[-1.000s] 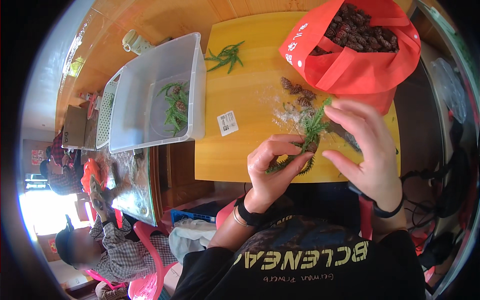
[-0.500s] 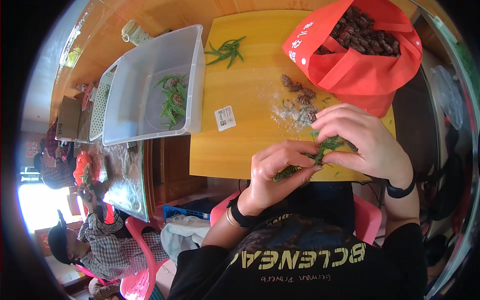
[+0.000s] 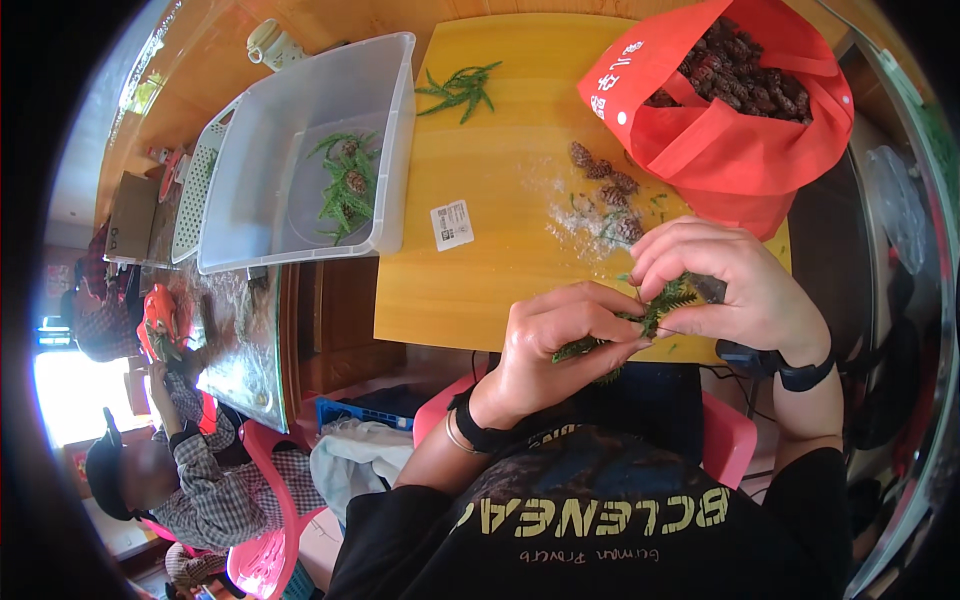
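Note:
Both my hands meet at the near edge of the yellow table (image 3: 460,297). My left hand (image 3: 570,335) pinches the stem end of a green needled sprig (image 3: 672,298), part of which shows below its fingers. From the other side my right hand (image 3: 715,280) is closed on the same sprig, with thumb and fingertips close to the left ones. What exactly lies between the fingertips is partly hidden. Just beyond my hands lie several brown pine cones (image 3: 613,195) amid white flakes and green bits. Another loose green sprig (image 3: 465,90) rests at the table's far left.
A red bag (image 3: 740,150) full of pine cones stands at the far right. On the left sits a clear plastic bin (image 3: 395,150) holding sprigs with cones. A white label (image 3: 452,225) lies on the table. Another person (image 3: 210,480) sits at a second table at left.
My view has shifted slightly. My hands stay together on the sprig, the right hand's fingers moving a little. The other person at left has shifted an arm.

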Tool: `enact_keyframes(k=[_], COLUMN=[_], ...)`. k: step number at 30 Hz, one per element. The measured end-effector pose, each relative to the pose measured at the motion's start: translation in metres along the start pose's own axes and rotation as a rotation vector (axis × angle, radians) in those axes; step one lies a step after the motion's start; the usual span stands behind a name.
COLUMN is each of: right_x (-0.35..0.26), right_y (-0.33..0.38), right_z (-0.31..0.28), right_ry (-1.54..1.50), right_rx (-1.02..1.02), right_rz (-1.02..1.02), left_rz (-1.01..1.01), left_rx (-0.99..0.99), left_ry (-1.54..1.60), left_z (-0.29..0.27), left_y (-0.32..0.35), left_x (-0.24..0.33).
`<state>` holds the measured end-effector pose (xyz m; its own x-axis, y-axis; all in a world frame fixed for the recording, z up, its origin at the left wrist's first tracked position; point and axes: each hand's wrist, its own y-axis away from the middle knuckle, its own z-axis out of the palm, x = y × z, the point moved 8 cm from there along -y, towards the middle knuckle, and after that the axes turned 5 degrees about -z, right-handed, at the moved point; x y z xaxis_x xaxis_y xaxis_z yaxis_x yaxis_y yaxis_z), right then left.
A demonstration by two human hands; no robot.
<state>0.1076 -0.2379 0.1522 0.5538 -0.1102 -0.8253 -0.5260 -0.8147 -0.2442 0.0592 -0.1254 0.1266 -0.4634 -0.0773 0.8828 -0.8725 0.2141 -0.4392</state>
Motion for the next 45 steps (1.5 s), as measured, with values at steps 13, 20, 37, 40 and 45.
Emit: enact_keyframes(k=[13, 20, 37, 40, 45], right_x=[0.001, 0.0, 0.01, 0.011, -0.007], right_y=[0.002, 0.003, 0.03, 0.031, 0.028], right_z=[0.002, 0.001, 0.002, 0.001, -0.005], right_ry=[-0.197, -0.155, 0.054, 0.098, 0.216], right_rx=[0.02, 0.014, 0.541, 0.556, 0.444], right_rz=[0.019, 0.051, -0.082, -0.069, -0.211], left_rz=[-0.029, -0.039, 0.183, 0.043, -0.286], left_rx=[-0.042, -0.071, 0.128, 0.104, -0.01], left_ry=[0.029, 0.07, -0.328, -0.253, 0.279], left_z=[0.003, 0.004, 0.006, 0.004, 0.01], left_y=[-0.004, -0.005, -0.005, -0.006, -0.007], left_x=[0.004, 0.0, 0.022, 0.011, -0.017])
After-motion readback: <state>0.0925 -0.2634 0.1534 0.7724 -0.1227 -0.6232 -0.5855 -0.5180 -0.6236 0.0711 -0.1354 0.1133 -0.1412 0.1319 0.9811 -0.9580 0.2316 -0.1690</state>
